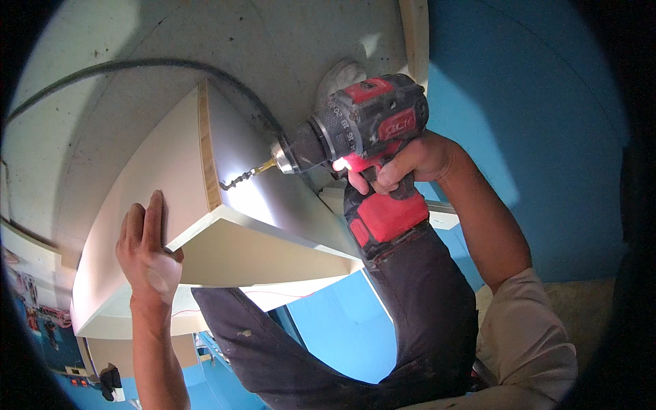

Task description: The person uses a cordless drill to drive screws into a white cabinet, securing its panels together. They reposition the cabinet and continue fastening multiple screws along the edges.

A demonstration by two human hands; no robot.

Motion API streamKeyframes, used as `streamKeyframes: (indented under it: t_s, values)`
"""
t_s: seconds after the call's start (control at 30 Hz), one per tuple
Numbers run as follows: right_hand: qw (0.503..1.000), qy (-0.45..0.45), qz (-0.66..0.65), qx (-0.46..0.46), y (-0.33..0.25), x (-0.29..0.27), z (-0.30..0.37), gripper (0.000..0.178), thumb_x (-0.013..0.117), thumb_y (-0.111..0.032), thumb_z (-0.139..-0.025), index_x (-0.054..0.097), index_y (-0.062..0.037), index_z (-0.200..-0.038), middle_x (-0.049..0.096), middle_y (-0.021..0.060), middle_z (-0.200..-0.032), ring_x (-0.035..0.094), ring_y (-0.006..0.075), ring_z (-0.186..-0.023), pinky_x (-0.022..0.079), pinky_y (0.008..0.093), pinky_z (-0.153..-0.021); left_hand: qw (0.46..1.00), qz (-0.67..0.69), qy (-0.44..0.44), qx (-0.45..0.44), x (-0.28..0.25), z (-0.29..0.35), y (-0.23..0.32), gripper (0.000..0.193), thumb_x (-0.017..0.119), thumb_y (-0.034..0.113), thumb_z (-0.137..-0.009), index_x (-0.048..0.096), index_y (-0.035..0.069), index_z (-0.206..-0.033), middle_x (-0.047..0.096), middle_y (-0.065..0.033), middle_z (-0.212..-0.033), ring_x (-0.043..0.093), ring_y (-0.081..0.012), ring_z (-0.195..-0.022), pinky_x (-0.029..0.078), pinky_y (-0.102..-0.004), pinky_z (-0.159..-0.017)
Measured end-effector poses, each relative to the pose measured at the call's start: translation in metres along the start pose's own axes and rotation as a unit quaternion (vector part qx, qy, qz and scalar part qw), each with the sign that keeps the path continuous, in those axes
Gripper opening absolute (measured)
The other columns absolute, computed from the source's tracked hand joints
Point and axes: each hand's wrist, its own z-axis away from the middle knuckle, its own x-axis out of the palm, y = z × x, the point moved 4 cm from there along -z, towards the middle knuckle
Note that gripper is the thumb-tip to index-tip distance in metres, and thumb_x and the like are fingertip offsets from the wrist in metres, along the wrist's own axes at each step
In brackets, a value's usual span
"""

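My right hand point(417, 164) is wrapped round the grip of a red and black cordless drill point(372, 123), one finger by its trigger. From the chuck a bit point(249, 175) with a gold shank and dark spiral end points left. Its tip is at or very close to the bare wooden edge point(208, 150) of a white box-like cabinet point(137, 184); I cannot tell if it touches. The drill's lamp lights the panel there. My left hand point(149, 256) holds the cabinet's lower left corner, fingers stretched along the outer panel and thumb at the edge.
A dark cable point(171, 63) arcs over the grey, speckled surface point(225, 34) behind the cabinet. My legs in dark trousers point(430, 294) are below the drill. Blue surfaces point(519, 137) lie at right and below. Tools and cords point(48, 318) are at the far left.
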Motion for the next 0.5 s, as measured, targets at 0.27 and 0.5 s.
streamKeyframes:
  t_s: [0.27, 0.5]
  values:
    - [0.994, -0.010, -0.099, 0.039, -0.013, 0.014, 0.003, 0.041, 0.063, -0.001, -0.067, 0.062, 0.0034, -0.108, 0.068, 0.0127, -0.086, 0.057, 0.0126, -0.058, 0.048, 0.0269, -0.058, 1.000, 0.002, 0.030, 0.008, -0.002, 0.000, 0.003, 0.069, 0.071, -0.005, -0.050, 0.061, 0.005, -0.118, 0.049, -0.0103, -0.081, 0.056, -0.0276, -0.073, 0.047, -0.0370, -0.061]
    - [0.976, 0.014, -0.179, 0.126, -0.006, 0.027, 0.024, 0.048, 0.062, -0.003, -0.071, 0.056, 0.0072, -0.117, 0.067, 0.0190, -0.093, 0.059, 0.0155, -0.061, 0.050, 0.0304, -0.060, 1.000, 0.003, 0.002, -0.026, -0.001, 0.001, -0.002, 0.055, 0.069, -0.005, -0.062, 0.063, 0.003, -0.116, 0.054, -0.0124, -0.086, 0.059, -0.0310, -0.075, 0.048, -0.0405, -0.064]
